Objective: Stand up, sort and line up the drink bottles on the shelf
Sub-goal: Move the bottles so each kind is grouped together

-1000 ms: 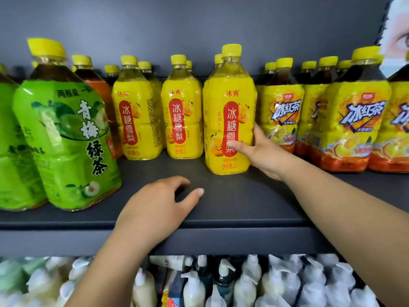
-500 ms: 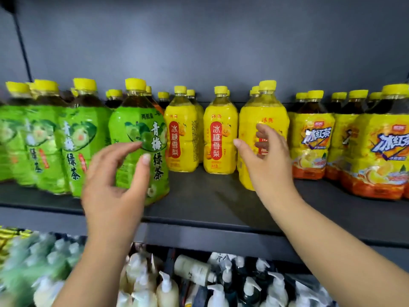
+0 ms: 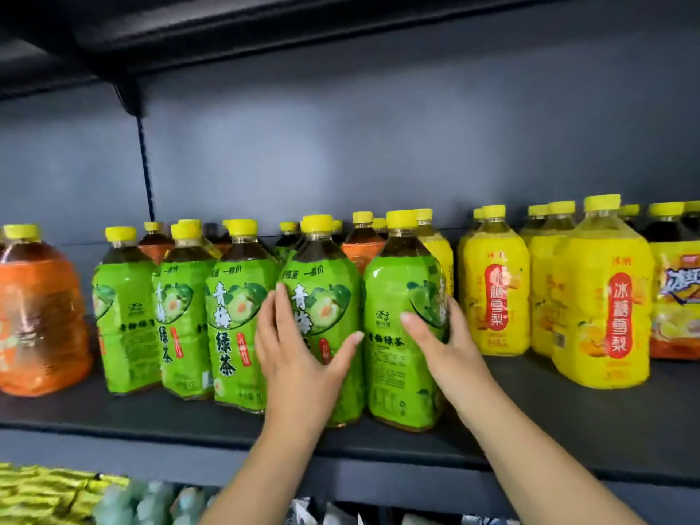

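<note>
Bottles stand upright in a row along the dark shelf, and we take them from the biggest down. Our eyes go first to the orange-labelled bottle at the far left, standing a little apart from the rest. Next come the yellow-labelled bottles on the right, one near the front edge and others set further back. In the middle we find five green-labelled bottles with yellow caps, packed close together, with more bottles behind them (their labels mostly hidden). We see our left hand laid on the fourth green bottle, fingers straight up its left side and thumb spread across its front. Our right hand wraps the fifth green bottle, thumb on the front and fingers curled round its right side. Both bottles rest on the shelf near its front edge, just beside each other.
</note>
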`<action>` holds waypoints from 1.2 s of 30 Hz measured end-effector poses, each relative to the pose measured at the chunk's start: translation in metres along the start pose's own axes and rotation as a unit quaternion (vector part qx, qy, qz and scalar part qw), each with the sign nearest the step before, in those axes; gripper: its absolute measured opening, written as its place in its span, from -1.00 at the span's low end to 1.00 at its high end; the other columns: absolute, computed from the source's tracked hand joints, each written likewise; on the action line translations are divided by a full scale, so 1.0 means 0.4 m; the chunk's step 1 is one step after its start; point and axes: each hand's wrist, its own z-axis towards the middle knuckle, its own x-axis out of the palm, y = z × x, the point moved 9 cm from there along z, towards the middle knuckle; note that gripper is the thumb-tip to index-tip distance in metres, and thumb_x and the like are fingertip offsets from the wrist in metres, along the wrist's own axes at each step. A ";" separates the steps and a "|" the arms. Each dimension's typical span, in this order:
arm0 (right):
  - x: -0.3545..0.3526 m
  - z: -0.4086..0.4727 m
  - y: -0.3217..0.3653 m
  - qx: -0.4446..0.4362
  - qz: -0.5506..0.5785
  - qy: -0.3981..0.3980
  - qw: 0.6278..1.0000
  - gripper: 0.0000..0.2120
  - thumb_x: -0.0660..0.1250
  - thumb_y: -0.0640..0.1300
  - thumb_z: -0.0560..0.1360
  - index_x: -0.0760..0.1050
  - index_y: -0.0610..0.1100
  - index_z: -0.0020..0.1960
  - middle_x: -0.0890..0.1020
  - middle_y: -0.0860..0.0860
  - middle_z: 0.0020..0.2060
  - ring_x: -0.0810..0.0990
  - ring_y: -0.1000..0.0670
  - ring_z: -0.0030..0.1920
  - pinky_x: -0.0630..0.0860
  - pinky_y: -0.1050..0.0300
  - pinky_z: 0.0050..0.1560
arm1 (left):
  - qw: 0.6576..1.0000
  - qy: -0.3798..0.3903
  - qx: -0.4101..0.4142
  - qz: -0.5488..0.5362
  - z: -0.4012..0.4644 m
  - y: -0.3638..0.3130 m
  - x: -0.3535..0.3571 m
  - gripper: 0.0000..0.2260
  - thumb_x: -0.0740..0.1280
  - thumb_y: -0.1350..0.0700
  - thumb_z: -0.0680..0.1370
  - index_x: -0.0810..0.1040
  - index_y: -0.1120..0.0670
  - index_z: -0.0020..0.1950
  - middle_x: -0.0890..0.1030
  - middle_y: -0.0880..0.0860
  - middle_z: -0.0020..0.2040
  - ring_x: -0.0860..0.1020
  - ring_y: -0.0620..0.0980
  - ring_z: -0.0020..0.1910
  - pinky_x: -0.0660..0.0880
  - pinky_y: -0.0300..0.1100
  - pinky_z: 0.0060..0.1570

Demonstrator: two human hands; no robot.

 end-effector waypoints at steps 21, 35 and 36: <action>0.432 0.104 0.435 -0.331 -0.485 0.190 0.787 -0.43 0.08 0.15 0.55 0.11 -0.08 0.48 0.15 0.03 0.50 0.14 0.05 0.46 0.08 0.26 0.35 | 0.964 -0.006 0.088 0.250 0.348 0.167 -0.253 -0.22 -0.16 -0.35 0.35 0.25 0.02 0.45 0.26 0.04 0.47 0.12 0.00 0.49 0.03 0.00 0.41; 0.644 0.319 0.377 -0.028 -0.536 0.271 0.799 -0.56 0.12 0.26 0.45 0.54 -0.08 -0.21 0.60 0.05 -0.31 0.56 0.03 -0.28 0.43 0.18 -0.22 | 0.930 0.330 0.127 0.104 0.693 0.213 -0.266 -0.58 0.16 -0.29 0.32 0.61 -0.04 -0.11 0.66 -0.12 -0.16 0.61 -0.16 -0.09 0.50 -0.39 -0.15; 0.647 0.340 0.362 -0.017 -0.545 0.269 0.794 -0.56 0.11 0.26 0.45 0.53 -0.08 -0.18 0.59 0.05 -0.27 0.56 0.03 -0.26 0.43 0.19 -0.22 | 0.908 0.361 0.146 0.153 0.715 0.223 -0.245 -0.49 0.13 -0.35 0.24 0.60 -0.05 -0.09 0.65 -0.11 -0.11 0.59 -0.13 -0.04 0.51 -0.31 -0.04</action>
